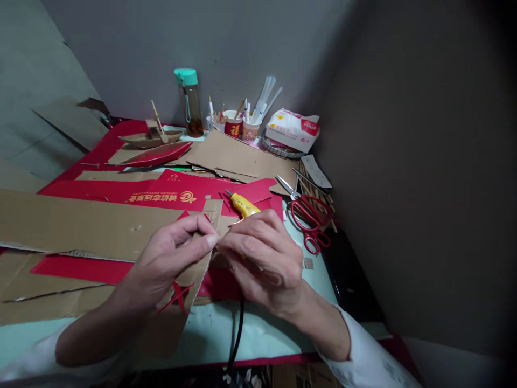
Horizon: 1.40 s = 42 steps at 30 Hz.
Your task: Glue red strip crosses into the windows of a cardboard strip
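Large sheets of cardboard (81,221), brown on one side and red on the other, cover most of the table (210,334) from the left edge to the centre of the frame. One long brown strip (194,280) runs from the centre down toward the lower middle, under both hands. At the upper left stands a small cardboard boat (151,138) with a stick mast, which looks assembled; the loose offcuts around it suggest, as a judgement, that cutting and gluing are partway through and more pieces remain to be joined.

At centre right lie red-handled scissors (311,215), blades toward the upper left, not touched. In the upper centre are a bottle with a green cap (189,102), cups of pens and sticks (242,124) and a white packet (293,129).

The left hand (169,258) pinches the edge of the strip between thumb and forefinger. The right hand (262,258) meets it fingertip to fingertip, closed on something too small to make out. Just beyond the right hand lies a yellow glue gun (243,205); a black cord (238,334) runs off the lower edge.
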{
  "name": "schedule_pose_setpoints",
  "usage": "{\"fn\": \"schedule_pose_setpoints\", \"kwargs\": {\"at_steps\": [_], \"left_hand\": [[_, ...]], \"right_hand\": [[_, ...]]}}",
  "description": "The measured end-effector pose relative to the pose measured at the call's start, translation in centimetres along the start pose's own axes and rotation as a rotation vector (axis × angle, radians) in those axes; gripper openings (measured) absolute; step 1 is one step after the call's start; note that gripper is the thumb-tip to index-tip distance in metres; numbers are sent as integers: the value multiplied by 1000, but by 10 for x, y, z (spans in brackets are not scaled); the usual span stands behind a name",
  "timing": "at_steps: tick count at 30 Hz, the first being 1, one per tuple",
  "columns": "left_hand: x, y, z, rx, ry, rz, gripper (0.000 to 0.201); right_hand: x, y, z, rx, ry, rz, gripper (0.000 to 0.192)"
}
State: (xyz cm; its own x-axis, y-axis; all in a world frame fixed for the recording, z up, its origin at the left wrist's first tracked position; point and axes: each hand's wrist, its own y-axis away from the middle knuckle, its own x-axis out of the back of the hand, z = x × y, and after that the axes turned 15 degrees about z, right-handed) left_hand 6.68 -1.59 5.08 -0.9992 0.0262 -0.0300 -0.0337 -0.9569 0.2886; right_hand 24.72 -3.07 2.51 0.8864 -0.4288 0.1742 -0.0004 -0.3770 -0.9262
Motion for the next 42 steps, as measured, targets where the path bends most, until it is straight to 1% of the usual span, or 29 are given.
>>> {"fn": "schedule_pose_setpoints", "kwargs": {"at_steps": [2, 6, 7, 9, 11, 14, 18, 22, 24, 27, 28, 29, 30, 32, 33, 34, 36, 37, 39, 40, 42], "left_hand": [[2, -4, -2, 29, 36, -49, 24], [7, -15, -9, 109, 165, -211, 24], [8, -18, -11, 110, 186, -233, 24], [9, -21, -12, 100, 203, -239, 25], [8, -22, -9, 97, 203, -226, 28], [8, -21, -1, 94, 191, -186, 31], [9, -18, 7, 61, 215, -79, 30], [11, -20, 6, 31, 283, 48, 23], [12, -19, 6, 18, 328, 116, 19], [12, -15, 8, 8, 378, 182, 13], [12, -12, 9, 9, 386, 191, 11], [11, -9, 11, 10, 389, 194, 11], [10, -7, 14, 16, 391, 196, 12], [7, -1, 18, 48, 392, 192, 18], [6, 1, 21, 67, 399, 190, 21], [4, 3, 23, 87, 408, 191, 22], [1, 6, 25, 113, 418, 187, 21], [0, 6, 24, 113, 416, 185, 19], [0, 6, 22, 108, 389, 191, 16], [1, 4, 19, 105, 369, 195, 13], [3, 0, 14, 122, 326, 191, 9]], "right_hand": [[0, 2, 0, 36, 23, -13, 10], [1, 6, 0, 125, 86, 2, 15], [2, 6, -1, 138, 93, 1, 15], [3, 6, -1, 151, 109, -27, 13], [5, 5, -2, 150, 134, -53, 13], [7, 3, -4, 135, 161, -46, 19], [9, 2, -4, 85, 157, -73, 22], [19, 5, -9, 95, 170, -76, 25], [29, 7, -16, 60, 177, -76, 27], [53, 10, -28, -111, 103, -102, 23], [63, 11, -32, -169, 52, -125, 18], [73, 11, -35, -197, 13, -161, 15], [82, 11, -37, -203, -11, -218, 16], [95, 9, -38, -228, 34, -293, 15], [97, 7, -38, -258, 78, -301, 11], [97, 5, -38, -298, 119, -287, 12], [88, 0, -35, -382, 141, -230, 19], [80, -2, -33, -413, 114, -209, 16], [60, -7, -27, -479, 56, -120, 9], [50, -8, -25, -504, 18, -96, 10], [33, -11, -21, -482, -51, -62, 17]]}}
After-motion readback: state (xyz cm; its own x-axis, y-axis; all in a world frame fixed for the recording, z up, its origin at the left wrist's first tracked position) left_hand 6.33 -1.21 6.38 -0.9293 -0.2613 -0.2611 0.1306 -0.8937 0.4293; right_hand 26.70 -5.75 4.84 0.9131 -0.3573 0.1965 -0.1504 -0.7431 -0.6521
